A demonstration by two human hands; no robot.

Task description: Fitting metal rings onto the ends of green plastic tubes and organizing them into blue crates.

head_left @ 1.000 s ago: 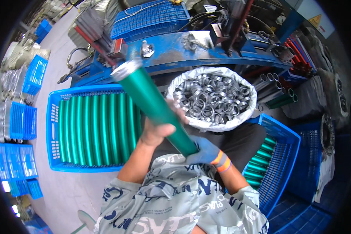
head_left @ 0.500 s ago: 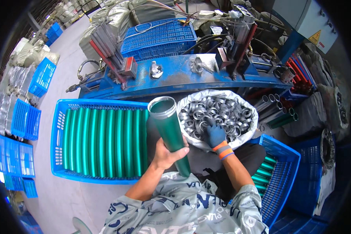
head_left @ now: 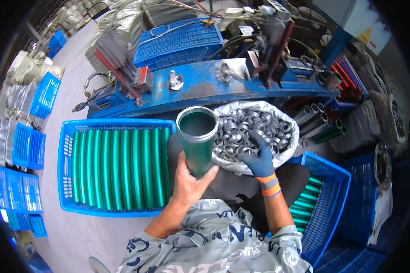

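In my bare left hand (head_left: 190, 184) is a green tube (head_left: 198, 152), gripped near its lower part and tipped so its hollow mouth faces up. A silver metal collar (head_left: 197, 136) circles the tube's upper end. My right hand (head_left: 259, 161), in a dark blue glove with an orange and grey cuff, is at the near right part of a white sack (head_left: 286, 160) filled with loose metal rings (head_left: 273, 132). Its thumb and fingers curl around one metal ring (head_left: 245, 151), partly hidden by the glove and hard to separate from the pile.
On the left, a blue crate (head_left: 118, 212) holds a row of green tubes (head_left: 123, 168). Another blue crate (head_left: 335, 200) with green tubes stands at the right. Beyond the sack is a blue machine bench (head_left: 191, 93) with two upright cylinders. Several tubes (head_left: 316, 119) lie right of the sack.
My left hand has turned the green tube more upright, its mouth tilting toward me. My right hand has drawn back slightly right and nearer from among the rings, its fingers now showing.
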